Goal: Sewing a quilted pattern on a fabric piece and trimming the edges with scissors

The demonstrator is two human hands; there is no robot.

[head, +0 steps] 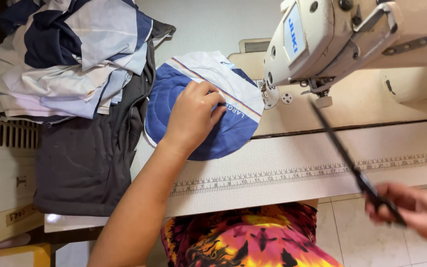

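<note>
A: Pressing down on the round patch (208,106), the left hand (193,116) sits near the middle of the frame, fingers together and flat on the cloth, fingertips toward the needle end. It pins the piece rather than gripping it.

B: Where does the patch lie?

A: On the bench (282,153), centre top of the frame, its right edge just beside the presser foot (268,94) of the sewing machine (352,39). It is blue and white, quilted in rings, with a striped band across it.

B: And the right hand (416,210)?

A: Lower right of the frame, blurred, closed around the handles of long dark scissors (344,153). The blades slant up toward the machine head, tip close under it; I cannot tell whether they are parted.

B: What could go wrong, in your view?

A: The tip is near the machine and not far from the left fingers, and the hand holding it is blurred, so a careless swing might nick cloth or a finger. The patch could also slide or pucker if the flat press slackens, since only the fingers hold it.

B: The arms?

A: The left forearm runs up from the bottom centre, wrist bent slightly, palm down. Of the right, only the hand and a bit of wrist show.

B: Around them?

A: A dark cloth (90,158) lies left of the patch, a heap of blue and white pieces (65,49) in the upper left, a printed ruler (297,173) along the bench front.
</note>
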